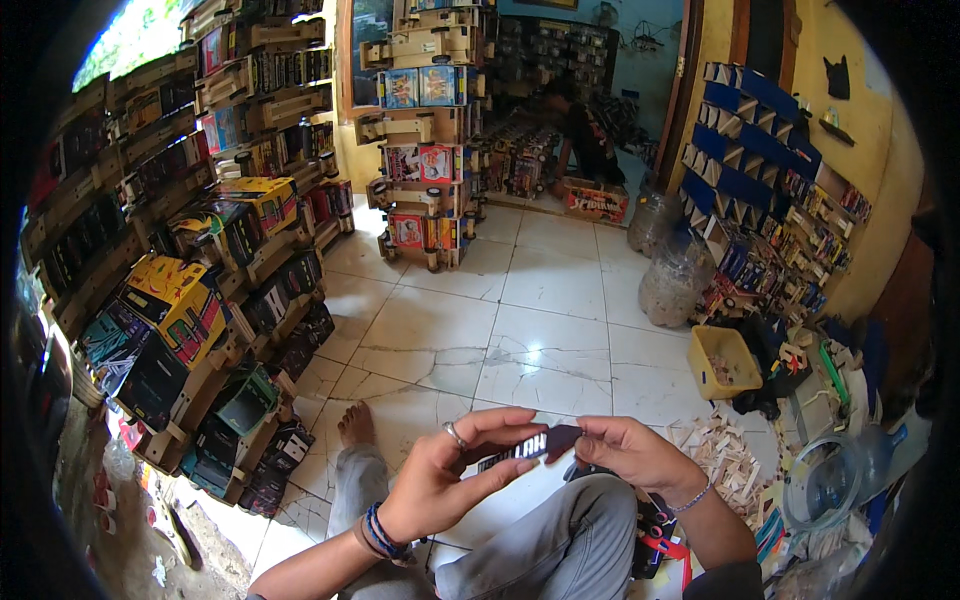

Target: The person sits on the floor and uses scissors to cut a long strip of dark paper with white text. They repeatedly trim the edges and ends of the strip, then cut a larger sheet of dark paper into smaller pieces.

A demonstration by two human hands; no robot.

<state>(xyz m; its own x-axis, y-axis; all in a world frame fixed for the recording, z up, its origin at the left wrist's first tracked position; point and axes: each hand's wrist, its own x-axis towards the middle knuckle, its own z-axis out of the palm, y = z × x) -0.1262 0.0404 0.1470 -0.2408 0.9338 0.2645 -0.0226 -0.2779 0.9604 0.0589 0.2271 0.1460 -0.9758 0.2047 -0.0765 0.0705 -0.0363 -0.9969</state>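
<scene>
Above my lap, both hands hold a small dark panel (528,453) with white lettering on its face. My left hand (432,488), with a ring and wristbands, pinches its left end between thumb and fingers. The fingers of my right hand (640,458) are closed on its dark right end. The fingertips hide part of the panel, so its full shape cannot be seen. Beside my right thigh lies a red-handled tool (664,546), partly covered by my forearm.
Stacked wooden toy trucks (250,210) rise at the left, with another column (425,160) ahead. To the right are a yellow basin (722,368), wood offcuts (728,455), see-through jars (672,285) and blue stacked pieces (740,140). A person (590,135) sits beyond the doorway.
</scene>
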